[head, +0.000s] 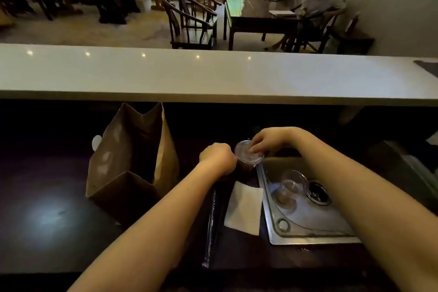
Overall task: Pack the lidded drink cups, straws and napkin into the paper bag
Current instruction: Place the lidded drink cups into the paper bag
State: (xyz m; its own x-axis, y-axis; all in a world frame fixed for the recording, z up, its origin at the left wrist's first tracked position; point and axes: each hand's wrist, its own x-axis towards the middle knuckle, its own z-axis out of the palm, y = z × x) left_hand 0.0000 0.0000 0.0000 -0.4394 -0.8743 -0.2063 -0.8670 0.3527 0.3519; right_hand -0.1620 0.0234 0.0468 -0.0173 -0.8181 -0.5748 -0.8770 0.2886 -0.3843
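Note:
A clear drink cup (246,163) with dark liquid stands on the dark counter beside the sink. My left hand (219,157) grips its side. My right hand (267,141) rests fingertips on its clear lid (245,153). A brown paper bag (132,156) stands open to the left of the cup. A wrapped straw (211,223) lies lengthwise on the counter under my left forearm. A white napkin (245,208) lies flat between the straw and the sink.
A steel sink (305,223) on the right holds empty clear cups (288,188) lying near the drain (317,193). A pale raised bar top (213,73) runs across in front. Beyond it are chairs, a table and a seated person.

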